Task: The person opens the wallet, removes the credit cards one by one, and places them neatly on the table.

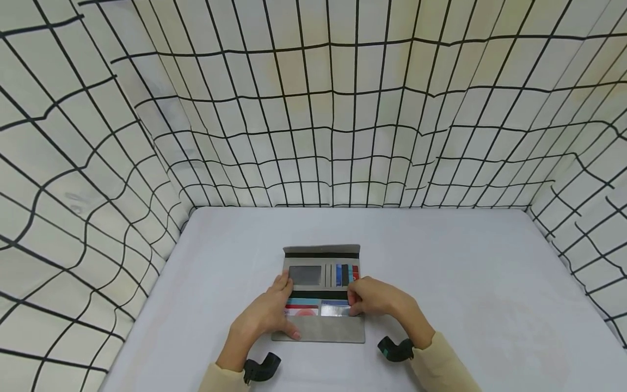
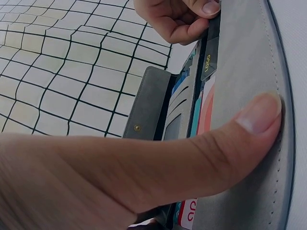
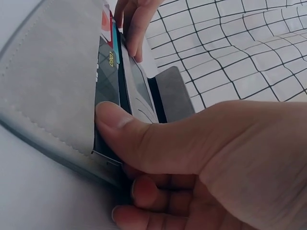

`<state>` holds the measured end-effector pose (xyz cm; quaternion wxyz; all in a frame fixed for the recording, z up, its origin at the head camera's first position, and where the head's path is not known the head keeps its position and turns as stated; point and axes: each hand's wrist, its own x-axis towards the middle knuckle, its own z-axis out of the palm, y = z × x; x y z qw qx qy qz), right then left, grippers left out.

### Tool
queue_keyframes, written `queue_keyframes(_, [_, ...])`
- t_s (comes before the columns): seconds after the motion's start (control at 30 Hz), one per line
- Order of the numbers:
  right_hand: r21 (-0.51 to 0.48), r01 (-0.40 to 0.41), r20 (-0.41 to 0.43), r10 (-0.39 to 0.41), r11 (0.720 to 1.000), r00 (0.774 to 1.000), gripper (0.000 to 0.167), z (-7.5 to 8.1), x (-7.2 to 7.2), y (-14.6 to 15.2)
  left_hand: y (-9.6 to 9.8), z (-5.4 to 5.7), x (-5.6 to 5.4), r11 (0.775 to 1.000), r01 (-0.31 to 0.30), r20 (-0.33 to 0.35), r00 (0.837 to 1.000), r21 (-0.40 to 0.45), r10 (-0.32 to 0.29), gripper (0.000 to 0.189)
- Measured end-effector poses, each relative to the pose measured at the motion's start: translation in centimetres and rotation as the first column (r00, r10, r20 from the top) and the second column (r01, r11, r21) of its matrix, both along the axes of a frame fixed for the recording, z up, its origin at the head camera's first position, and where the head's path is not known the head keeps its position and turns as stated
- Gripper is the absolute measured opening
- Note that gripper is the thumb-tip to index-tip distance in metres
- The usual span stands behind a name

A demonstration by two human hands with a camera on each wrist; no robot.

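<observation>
Wallet (image 1: 329,330) partly hides the LOGO-marked dark card (image 3: 108,80).

Count: one wallet (image 1: 323,330); two hands, left hand (image 1: 266,309) and right hand (image 1: 377,296).
One table (image 1: 441,245), two sleeves (image 1: 222,379) (image 1: 443,363), two wrist devices (image 1: 262,368) (image 1: 394,349). Lower cards (image 1: 301,311) number at least two; upper cards (image 1: 339,275), several, exact total indeterminable.
</observation>
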<state>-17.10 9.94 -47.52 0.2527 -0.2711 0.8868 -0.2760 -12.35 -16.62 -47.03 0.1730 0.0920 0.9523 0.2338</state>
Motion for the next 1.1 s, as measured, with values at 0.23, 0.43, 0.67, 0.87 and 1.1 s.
queue_keyframes(0.23, [-0.013, -0.004, -0.003, 0.004, 1.000, 1.000, 0.020, -0.35, -0.20, 0.12, 0.02, 0.00, -0.08, 1.000, 0.000, -0.013, 1.000, -0.004, 0.000, 0.122])
queue_keyframes(0.43, [-0.012, -0.004, 0.002, 0.004, 1.000, 1.000, 0.020, -0.45, -0.27, 0.14, -0.01, 0.12, 0.04, 1.000, -0.002, -0.014, 1.000, 0.000, 0.002, 0.122])
queue_keyframes(0.67, [-0.020, 0.002, 0.004, -0.002, 1.000, 1.000, 0.020, -0.68, -0.42, 0.22, -0.03, 0.12, 0.09, 1.000, -0.001, -0.011, 1.000, -0.001, 0.001, 0.123])
queue_keyframes(0.87, [-0.026, 0.009, 0.006, -0.009, 1.000, 1.000, 0.018, -0.71, -0.60, 0.25, 0.00, 0.01, 0.05, 1.000, -0.003, -0.014, 1.000, -0.001, 0.003, 0.123])
queue_keyframes(1.1, [-0.030, 0.011, -0.002, -0.011, 0.999, 1.000, 0.017, -0.75, -0.75, 0.34, 0.04, 0.03, 0.02, 1.000, -0.001, -0.017, 1.000, -0.005, 0.001, 0.123])
